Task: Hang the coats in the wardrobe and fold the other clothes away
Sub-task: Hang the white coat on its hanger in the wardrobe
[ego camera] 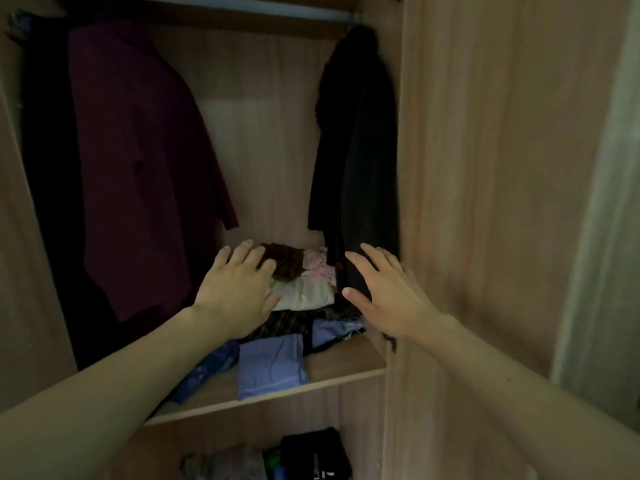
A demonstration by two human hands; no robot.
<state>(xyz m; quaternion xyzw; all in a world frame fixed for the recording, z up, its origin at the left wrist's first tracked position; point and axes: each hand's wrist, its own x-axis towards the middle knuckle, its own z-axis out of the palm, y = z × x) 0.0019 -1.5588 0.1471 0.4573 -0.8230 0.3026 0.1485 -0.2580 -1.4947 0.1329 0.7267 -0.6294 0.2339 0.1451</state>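
From the head view, the left hand [235, 292] is flat with fingers spread, holding nothing. Its fingertips are at the brown garment [285, 263] on the folded pile, and a pale-blue folded cloth [272, 365] lies on the shelf [346, 362] just below its wrist. The right hand [388, 296], equally loose and empty, spreads at the hem of the black coat [356, 161] hanging above it. A maroon coat [138, 168] hangs above and left of the left hand.

I'm at a wooden wardrobe [485, 168], so this is a home. Dark coats [138, 168] hang from its rail [242, 10], and folded clothes [272, 365] lie on the shelf [346, 363] below.
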